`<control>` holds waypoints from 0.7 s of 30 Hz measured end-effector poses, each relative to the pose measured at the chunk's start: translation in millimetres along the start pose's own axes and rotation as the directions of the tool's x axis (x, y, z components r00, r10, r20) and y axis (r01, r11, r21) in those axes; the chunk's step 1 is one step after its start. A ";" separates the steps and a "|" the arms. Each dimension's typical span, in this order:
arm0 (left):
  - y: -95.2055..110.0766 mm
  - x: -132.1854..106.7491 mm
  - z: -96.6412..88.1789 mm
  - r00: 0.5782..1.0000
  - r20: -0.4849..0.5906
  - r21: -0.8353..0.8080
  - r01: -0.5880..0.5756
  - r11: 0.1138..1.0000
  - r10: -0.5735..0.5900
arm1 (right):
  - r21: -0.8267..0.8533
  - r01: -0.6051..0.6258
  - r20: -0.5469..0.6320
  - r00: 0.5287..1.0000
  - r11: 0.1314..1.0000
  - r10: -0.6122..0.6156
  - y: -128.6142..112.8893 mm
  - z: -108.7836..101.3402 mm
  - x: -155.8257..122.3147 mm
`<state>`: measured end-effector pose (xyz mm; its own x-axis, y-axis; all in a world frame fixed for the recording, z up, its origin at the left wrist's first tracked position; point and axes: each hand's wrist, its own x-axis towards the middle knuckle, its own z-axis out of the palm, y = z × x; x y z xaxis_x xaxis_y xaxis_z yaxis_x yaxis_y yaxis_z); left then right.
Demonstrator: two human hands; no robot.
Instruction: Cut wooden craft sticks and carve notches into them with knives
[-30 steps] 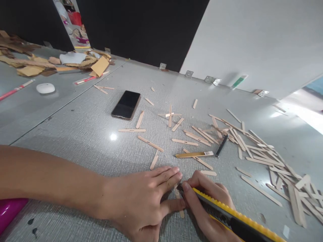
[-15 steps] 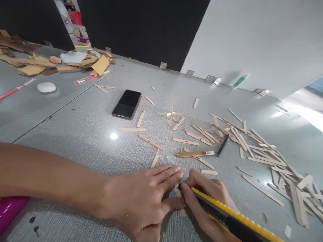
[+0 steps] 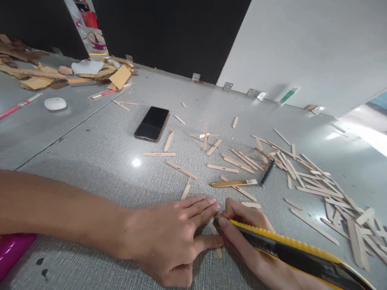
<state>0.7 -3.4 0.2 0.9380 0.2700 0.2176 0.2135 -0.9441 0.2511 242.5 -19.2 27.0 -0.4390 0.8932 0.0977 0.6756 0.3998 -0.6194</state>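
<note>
My left hand [image 3: 172,237] lies flat on the grey table [image 3: 99,161], fingers stretched out and pressing a small wooden stick [image 3: 217,249] down. My right hand [image 3: 244,233] is closed round a yellow and black utility knife [image 3: 290,249]. The knife's tip sits at the stick, right beside my left fingertips. Most of the stick is hidden under the two hands.
Several loose wooden sticks [image 3: 302,173] lie scattered to the right and ahead. A black phone [image 3: 152,123], a black pen [image 3: 266,172] and a gold-coloured strip [image 3: 232,183] lie among them. Cardboard scraps [image 3: 42,74] and a white oval object [image 3: 55,103] sit at far left. A magenta object [image 3: 12,251] is by my left forearm.
The knife handle has swung lower and flatter toward the right. My right hand has shifted slightly at the stick. My left hand has stayed pressed in place.
</note>
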 end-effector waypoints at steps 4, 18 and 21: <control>0.1 0.2 -1.0 1.000 -0.002 0.034 -0.004 0.999 0.004 | -0.020 -0.013 -0.045 0.999 1.000 0.012 -3.7 4.9 -4.3; -0.9 1.3 -0.5 0.999 -0.012 0.119 -0.040 0.992 0.042 | -0.045 -0.068 -0.034 0.997 0.997 0.067 -2.2 12.7 -14.5; -1.7 1.3 -0.1 0.999 -0.014 0.096 -0.035 0.995 0.036 | -0.031 -0.065 -0.013 0.998 0.997 0.064 -0.7 12.4 -15.8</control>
<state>1.6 -1.5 0.1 0.9412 0.2382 0.2395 0.2060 -0.9667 0.1517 241.6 -36.2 16.2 -0.3873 0.9195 0.0675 0.7203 0.3474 -0.6004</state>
